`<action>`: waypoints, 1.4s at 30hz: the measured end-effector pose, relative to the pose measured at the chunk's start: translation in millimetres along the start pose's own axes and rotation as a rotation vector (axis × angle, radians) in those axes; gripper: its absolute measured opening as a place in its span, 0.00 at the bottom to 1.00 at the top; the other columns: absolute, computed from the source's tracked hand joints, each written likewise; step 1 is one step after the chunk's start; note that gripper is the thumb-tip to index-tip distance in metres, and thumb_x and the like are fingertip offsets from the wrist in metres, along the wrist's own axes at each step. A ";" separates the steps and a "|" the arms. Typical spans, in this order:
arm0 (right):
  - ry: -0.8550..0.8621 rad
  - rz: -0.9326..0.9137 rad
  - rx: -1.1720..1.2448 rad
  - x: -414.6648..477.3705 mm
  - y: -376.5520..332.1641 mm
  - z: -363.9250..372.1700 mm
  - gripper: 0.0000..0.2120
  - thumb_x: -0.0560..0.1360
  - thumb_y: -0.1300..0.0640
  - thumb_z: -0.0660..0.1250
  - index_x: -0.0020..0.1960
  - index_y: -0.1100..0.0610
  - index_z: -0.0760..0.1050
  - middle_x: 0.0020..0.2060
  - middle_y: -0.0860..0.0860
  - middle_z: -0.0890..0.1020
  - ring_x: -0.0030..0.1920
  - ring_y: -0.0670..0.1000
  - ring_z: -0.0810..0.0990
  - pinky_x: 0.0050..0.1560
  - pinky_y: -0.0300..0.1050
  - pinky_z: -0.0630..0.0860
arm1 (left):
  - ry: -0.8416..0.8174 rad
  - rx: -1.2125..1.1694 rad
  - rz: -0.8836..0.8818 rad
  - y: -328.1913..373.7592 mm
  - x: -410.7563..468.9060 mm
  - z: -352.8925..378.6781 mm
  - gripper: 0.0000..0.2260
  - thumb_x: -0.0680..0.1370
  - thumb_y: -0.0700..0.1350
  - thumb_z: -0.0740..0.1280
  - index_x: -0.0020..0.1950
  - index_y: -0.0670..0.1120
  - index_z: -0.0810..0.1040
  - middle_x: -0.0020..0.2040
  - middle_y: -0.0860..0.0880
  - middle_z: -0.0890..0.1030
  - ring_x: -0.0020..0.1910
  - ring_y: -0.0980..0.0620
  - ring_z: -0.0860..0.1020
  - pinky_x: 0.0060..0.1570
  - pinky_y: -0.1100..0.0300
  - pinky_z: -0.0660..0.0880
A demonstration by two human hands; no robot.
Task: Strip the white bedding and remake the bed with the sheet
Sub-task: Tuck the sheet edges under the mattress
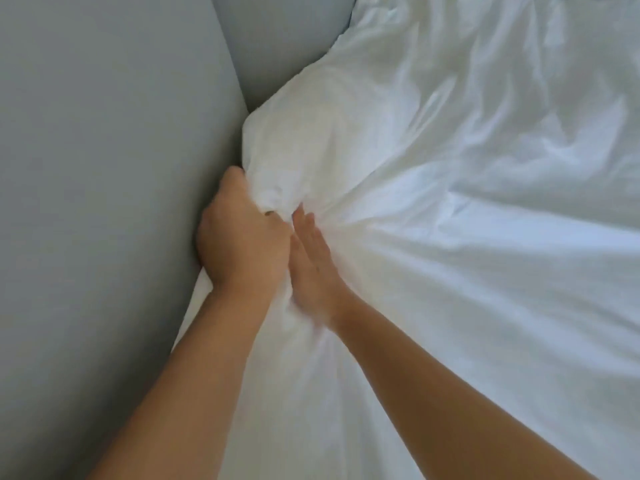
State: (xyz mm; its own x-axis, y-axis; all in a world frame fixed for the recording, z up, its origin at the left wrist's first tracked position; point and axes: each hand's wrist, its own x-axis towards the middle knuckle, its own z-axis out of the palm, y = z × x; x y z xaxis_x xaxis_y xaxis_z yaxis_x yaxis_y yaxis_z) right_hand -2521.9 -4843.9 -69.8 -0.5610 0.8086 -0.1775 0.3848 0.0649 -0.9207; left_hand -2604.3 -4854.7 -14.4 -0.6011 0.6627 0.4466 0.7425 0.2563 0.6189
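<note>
Sheet (450,209), white and wrinkled, covers the whole bed and fills the right and lower parts of the view. It is drawn over the bed corner (277,133) at upper left. Creases fan out from a bunched spot on the bed's left edge.

That left edge lies tight against a grey padded panel (104,168). A second grey panel (284,46) stands behind the corner, and the two panels meet in a seam just above the corner's tip. So the left side and the corner are closed in. The open room lies to the right, over the wide spread of sheet.

The left hand (242,244) is at the bunched spot, its back facing up, wedged between the grey padded panel and the fabric. Its fingers are curled into the sheet and hold a gathered fold tightly. The right hand (313,258) lies just beside it, touching it. Its fingers are straight and close together and point toward the corner, and it rests edge-on on the sheet, gripping nothing. It looks slightly blurred. Both forearms reach in from the bottom edge, angled up and to the left.
</note>
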 end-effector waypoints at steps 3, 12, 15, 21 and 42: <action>-0.235 0.143 -0.657 14.2 67.4 18.2 0.29 0.82 0.48 0.47 0.77 0.53 0.37 0.77 0.52 0.38 0.76 0.53 0.36 0.74 0.49 0.41 | -0.263 0.465 0.378 -42.1 -44.0 50.4 0.19 0.66 0.36 0.73 0.57 0.43 0.80 0.42 0.41 0.80 0.40 0.41 0.80 0.35 0.53 0.75; 0.035 -0.229 -0.843 33.4 86.5 -59.6 0.25 0.74 0.47 0.57 0.69 0.55 0.69 0.69 0.55 0.70 0.70 0.58 0.65 0.66 0.51 0.60 | -0.625 0.735 0.183 -70.5 -55.7 98.6 0.27 0.76 0.41 0.57 0.76 0.43 0.57 0.60 0.43 0.72 0.56 0.47 0.74 0.53 0.59 0.70; 0.236 0.037 -0.921 54.0 99.2 -102.1 0.33 0.76 0.39 0.57 0.77 0.45 0.50 0.77 0.51 0.49 0.76 0.56 0.44 0.72 0.56 0.43 | -0.487 0.522 0.174 -39.6 -32.3 96.3 0.27 0.70 0.38 0.66 0.69 0.42 0.66 0.64 0.40 0.68 0.59 0.40 0.70 0.53 0.52 0.71; 0.337 0.184 -0.927 106.2 118.2 -137.0 0.36 0.73 0.29 0.48 0.75 0.37 0.36 0.77 0.47 0.39 0.76 0.58 0.37 0.70 0.65 0.37 | -0.537 0.527 0.583 22.3 79.3 167.4 0.23 0.79 0.51 0.59 0.74 0.50 0.62 0.78 0.43 0.51 0.76 0.42 0.46 0.72 0.46 0.42; 0.511 0.084 -0.758 120.6 153.7 -136.5 0.36 0.70 0.42 0.48 0.69 0.63 0.69 0.70 0.61 0.69 0.72 0.60 0.65 0.72 0.52 0.46 | -0.566 0.660 0.435 23.7 119.9 283.3 0.16 0.74 0.49 0.59 0.58 0.44 0.74 0.62 0.43 0.74 0.61 0.43 0.72 0.50 0.52 0.68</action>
State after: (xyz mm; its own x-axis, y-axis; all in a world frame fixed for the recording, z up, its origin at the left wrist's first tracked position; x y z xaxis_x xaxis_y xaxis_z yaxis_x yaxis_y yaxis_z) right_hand -2430.3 -4656.6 -185.3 -0.1866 0.9766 0.1074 0.8886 0.2144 -0.4056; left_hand -2575.0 -4569.8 -129.2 -0.1313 0.9891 0.0671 0.9864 0.1371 -0.0907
